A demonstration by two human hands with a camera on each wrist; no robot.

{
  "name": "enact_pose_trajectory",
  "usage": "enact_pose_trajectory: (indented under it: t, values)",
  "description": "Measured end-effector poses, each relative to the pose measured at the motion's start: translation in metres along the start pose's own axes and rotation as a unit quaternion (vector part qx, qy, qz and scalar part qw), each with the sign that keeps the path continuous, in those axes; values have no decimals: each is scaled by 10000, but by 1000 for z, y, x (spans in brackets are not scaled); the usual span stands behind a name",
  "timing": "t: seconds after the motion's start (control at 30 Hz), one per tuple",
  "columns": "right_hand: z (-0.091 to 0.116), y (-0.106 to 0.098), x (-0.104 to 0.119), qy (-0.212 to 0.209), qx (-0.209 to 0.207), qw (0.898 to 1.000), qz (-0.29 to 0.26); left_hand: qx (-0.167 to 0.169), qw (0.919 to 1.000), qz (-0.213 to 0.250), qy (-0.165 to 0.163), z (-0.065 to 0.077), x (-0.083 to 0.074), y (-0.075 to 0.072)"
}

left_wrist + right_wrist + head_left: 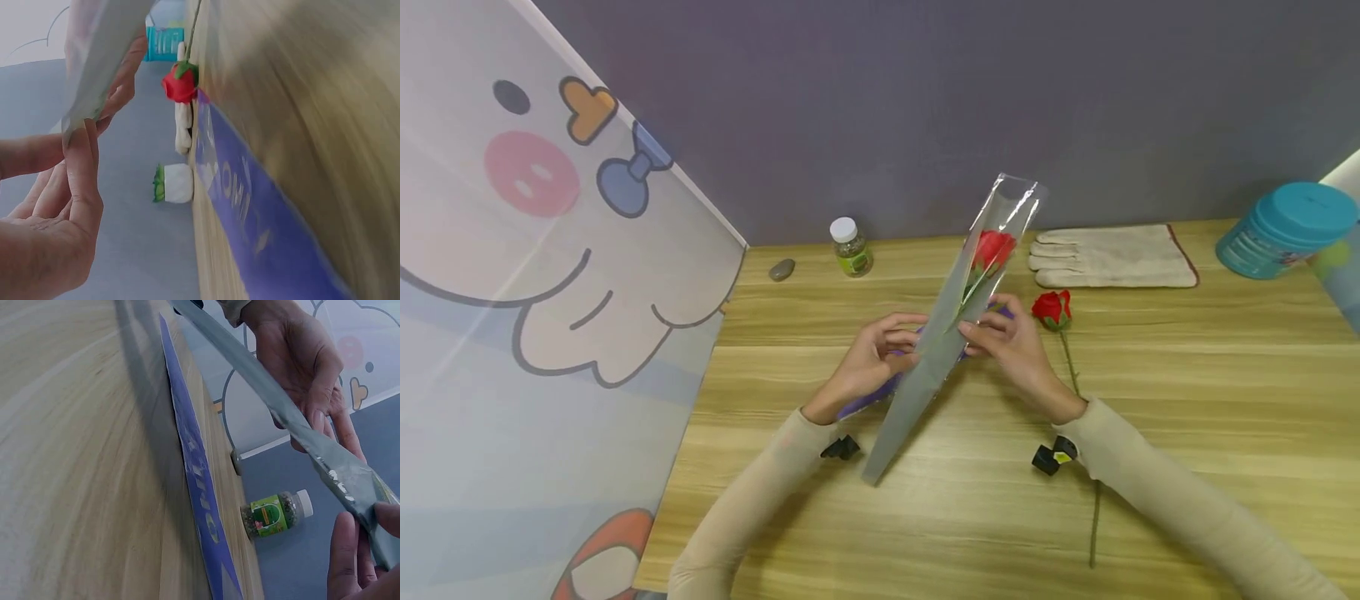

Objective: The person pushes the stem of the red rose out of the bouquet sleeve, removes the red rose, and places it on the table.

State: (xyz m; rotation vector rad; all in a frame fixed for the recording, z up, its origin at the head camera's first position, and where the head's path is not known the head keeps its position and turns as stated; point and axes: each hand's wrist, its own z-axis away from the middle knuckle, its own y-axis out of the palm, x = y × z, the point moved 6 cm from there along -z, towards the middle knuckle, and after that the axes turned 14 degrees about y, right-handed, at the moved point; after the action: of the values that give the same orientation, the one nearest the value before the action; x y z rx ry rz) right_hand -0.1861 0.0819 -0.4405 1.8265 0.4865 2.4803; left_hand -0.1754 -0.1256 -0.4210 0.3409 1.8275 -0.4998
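Observation:
A grey flower sleeve [925, 367] with a clear front, holding a red rose [992, 250], is held slantwise above the table between both hands. My left hand [876, 358] pinches its left edge between thumb and fingers; the left wrist view shows this pinch close up. On the opposite edge my right hand [1011, 346] grips it, thumb on the front and fingers behind. Beneath lies a purple sleeve [250, 212] with pale lettering, mostly covered in the head view. A second red rose [1052, 309] lies on the table, its stem passing under the right forearm.
Along the back stand a small white-capped bottle [851, 248] and a blue tub [1285, 229], with a grey stone [782, 269] and a white glove [1112, 257] lying there. A white pot with a green plant [178, 183] shows in the left wrist view. Walls close the back and left.

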Motion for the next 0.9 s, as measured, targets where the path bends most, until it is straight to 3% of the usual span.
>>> enact_pose_trajectory:
  t: [0.57, 0.9]
  values:
    - [2, -7, 0, -54, -195, 9997, -125, -50, 9995, 305, 101, -2, 8, 12]
    - [-1, -6, -3, 205, -268, 9994, 60, -229, 9987, 420, 174, 0, 9, 12]
